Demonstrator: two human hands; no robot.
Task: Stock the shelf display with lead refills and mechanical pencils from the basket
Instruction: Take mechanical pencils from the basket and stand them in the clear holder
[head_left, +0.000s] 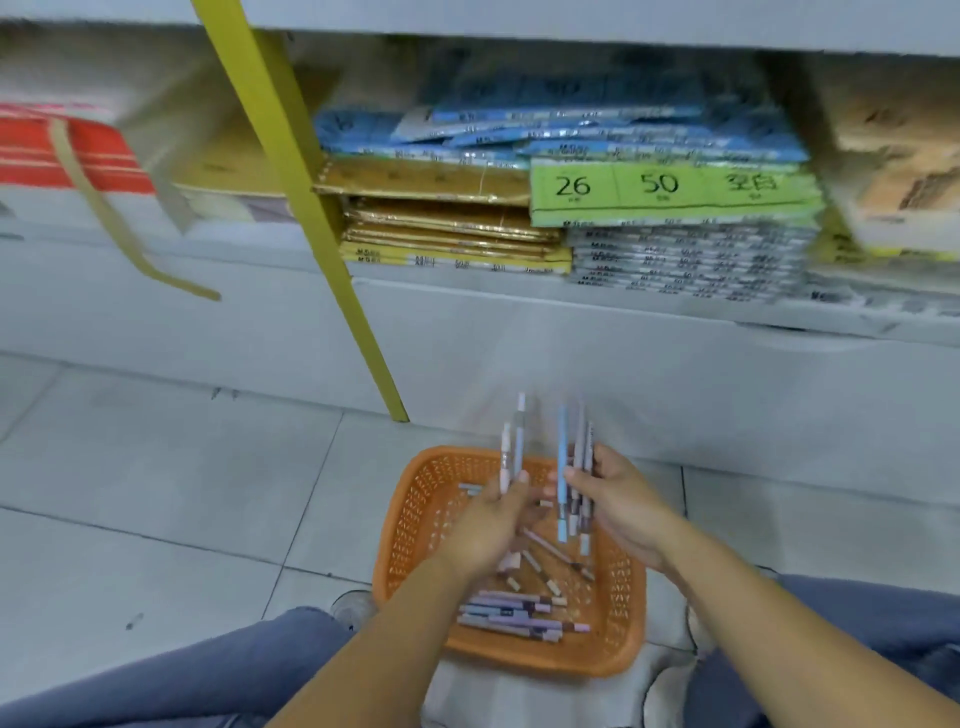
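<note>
"Over the basket (410, 525), look, both hands are full. The left hand (493, 519) is closed round two pencils (511, 452) held upright. The right hand (618, 499) is clamped on a thicker bunch (563, 467), with the tops pointing away from the basket."

"So how far along is the job?"

"Not far, I'd say. Plenty of loose pencils (514, 613) lie at the near end of the basket. Small bits (535, 564) are scattered in the middle of it. They could be refills, but they're too blurred to tell. I can't see a single pencil or refill on the shelf (519, 306) beyond the basket, so the stocking itself is all to come."

"What's on that shelf, then?"

"Stacked paper packs (675, 192): blue on top, gold, a green one marked 26 and 50, and silver underneath. A yellow post (311, 208) comes down to the floor just beyond the basket's far left corner."

"And the basket?"

"It sits on pale floor tiles (156, 467), between the knees of the person, who is down low in blue trousers. A shop aisle, by the look of it."
</note>
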